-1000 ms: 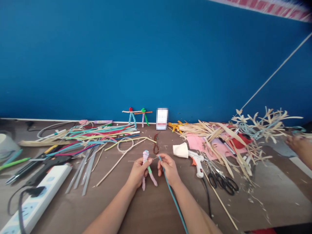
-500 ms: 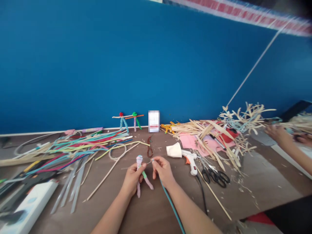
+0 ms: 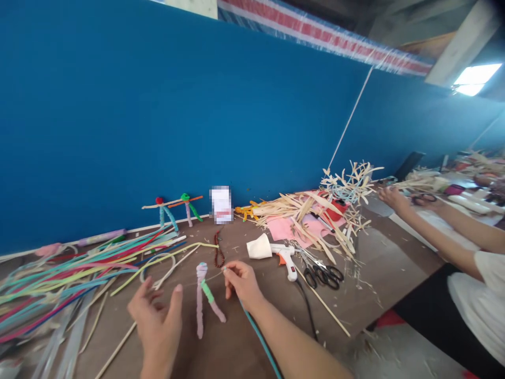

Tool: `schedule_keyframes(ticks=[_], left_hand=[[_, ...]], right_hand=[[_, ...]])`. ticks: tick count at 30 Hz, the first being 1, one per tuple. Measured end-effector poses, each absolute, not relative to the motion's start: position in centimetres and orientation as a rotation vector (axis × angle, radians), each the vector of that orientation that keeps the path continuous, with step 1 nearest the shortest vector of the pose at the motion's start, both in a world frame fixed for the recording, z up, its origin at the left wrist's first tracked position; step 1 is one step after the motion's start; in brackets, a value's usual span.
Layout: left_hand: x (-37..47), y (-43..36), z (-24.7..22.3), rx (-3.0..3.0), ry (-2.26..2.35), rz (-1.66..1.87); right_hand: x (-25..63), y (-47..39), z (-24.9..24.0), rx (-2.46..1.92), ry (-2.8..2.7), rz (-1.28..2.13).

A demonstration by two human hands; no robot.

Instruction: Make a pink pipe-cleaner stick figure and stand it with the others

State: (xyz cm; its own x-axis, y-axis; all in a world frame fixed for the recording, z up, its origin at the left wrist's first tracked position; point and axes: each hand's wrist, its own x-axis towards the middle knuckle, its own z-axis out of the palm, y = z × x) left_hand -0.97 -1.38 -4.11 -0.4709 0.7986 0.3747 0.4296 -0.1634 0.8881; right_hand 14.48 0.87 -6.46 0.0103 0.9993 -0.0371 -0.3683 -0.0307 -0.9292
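Observation:
A small pipe-cleaner figure (image 3: 201, 300), lilac with a green band on one leg, is between my hands over the table. My left hand (image 3: 157, 316) is off to its left, fingers apart and holding nothing. With thumb and fingers pinched, my right hand (image 3: 241, 284) grips a blue-green pipe cleaner (image 3: 260, 337) that trails down past my wrist. A thin strand runs from those fingertips toward the figure's upper part. Whether it is fastened there I cannot tell.
Coloured pipe cleaners (image 3: 90, 268) spread over the left. A glue gun (image 3: 286, 258), black-handled scissors (image 3: 325, 275) and pale strips (image 3: 300, 208) lie to the right. Two stick figures (image 3: 168, 213) lean on the blue wall (image 3: 197, 105). Another person's arms (image 3: 437, 226) reach in at right.
My left hand has let go of the figure and moved left, its fingers opening. My right hand still pinches the blue-green pipe cleaner. The view has turned right, showing more of the other person.

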Motion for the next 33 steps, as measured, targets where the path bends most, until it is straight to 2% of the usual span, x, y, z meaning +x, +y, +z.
schedule_keyframes(ticks=[2,6,14,33], left_hand=[[-0.5,-1.4,-3.2,1.772,1.850,1.593],[2.0,-0.8,-2.8,2.350,1.482,1.285],[3.3,0.6,-3.5,2.758,1.620,0.833],[2.1,1.6,-4.6,2.522,1.463,0.999]], right_hand=[[14.4,0.9,-6.6,-0.957,-0.891,1.374],[14.4,1.0,-7.0,-0.942,-0.908,1.358],[14.5,1.1,-7.3,-0.927,-1.000,1.322],[14.7,1.0,-7.0,-1.033,-1.068,1.299]])
